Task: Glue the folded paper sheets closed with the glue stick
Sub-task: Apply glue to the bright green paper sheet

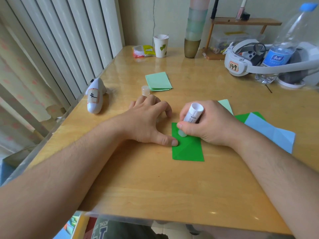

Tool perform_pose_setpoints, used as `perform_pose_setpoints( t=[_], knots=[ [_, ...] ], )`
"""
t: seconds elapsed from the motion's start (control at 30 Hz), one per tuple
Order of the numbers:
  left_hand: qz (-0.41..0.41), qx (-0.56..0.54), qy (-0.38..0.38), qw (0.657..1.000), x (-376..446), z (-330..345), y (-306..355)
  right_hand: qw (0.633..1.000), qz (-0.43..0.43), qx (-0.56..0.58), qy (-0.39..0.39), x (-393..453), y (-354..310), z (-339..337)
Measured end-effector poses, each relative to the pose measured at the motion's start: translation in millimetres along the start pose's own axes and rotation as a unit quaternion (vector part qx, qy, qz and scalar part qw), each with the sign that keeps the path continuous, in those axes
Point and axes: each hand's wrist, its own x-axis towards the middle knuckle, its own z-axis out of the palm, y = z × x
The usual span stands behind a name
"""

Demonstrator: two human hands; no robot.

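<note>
A dark green folded paper sheet lies on the wooden table in front of me. My right hand grips a white glue stick, tilted, its tip touching the sheet's far left part. My left hand rests on the table beside the sheet, its thumb pressing the sheet's left edge and the other fingers bent onto the wood. The glue stick's clear cap stands upright beyond my left hand. A stack of pale green folded sheets lies farther back.
More sheets lie to the right: pale green, dark green and light blue. A white whale-shaped object sits at the left edge. At the back stand a paper cup, stacked cups, a headset and a water bottle.
</note>
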Motion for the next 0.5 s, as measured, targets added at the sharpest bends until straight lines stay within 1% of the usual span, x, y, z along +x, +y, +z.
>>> perform_pose_setpoints(
  t=[0.23,0.4,0.5],
  knots=[
    [0.016,-0.007,0.006,1.0,-1.8,0.7,0.1,1.0,0.01,0.014,0.003,-11.2,17.8,-17.1],
    [0.047,-0.021,0.009,0.999,-3.1,1.3,-1.0,1.0,0.012,0.007,0.01,-9.3,19.2,-16.1],
    [0.049,-0.024,0.009,0.998,-2.5,1.8,-1.2,0.999,0.016,0.007,0.03,-8.4,20.3,-16.2]
  ],
)
